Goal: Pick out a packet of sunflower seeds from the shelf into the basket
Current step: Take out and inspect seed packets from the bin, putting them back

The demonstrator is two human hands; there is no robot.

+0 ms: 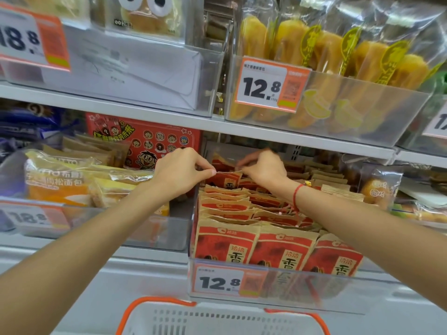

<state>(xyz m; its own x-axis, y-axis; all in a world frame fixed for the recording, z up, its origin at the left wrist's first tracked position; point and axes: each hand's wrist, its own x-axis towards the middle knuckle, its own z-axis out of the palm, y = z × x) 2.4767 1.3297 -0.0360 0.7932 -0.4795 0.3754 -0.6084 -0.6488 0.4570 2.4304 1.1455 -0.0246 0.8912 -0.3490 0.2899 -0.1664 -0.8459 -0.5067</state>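
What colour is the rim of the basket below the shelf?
Orange. The basket has an orange rim and white slotted walls, shown in the head view, the only one.

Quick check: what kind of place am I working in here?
Most likely a shop's snack aisle: shelves with clear bins of packets, price tags on the bin fronts, and a shopping basket below.

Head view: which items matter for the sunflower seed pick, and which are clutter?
Job:
- red seed packet, pinched at its top edge by left hand and right hand
- white basket

Clutter:
- bread packs
- red cartoon box
- yellow bread bags
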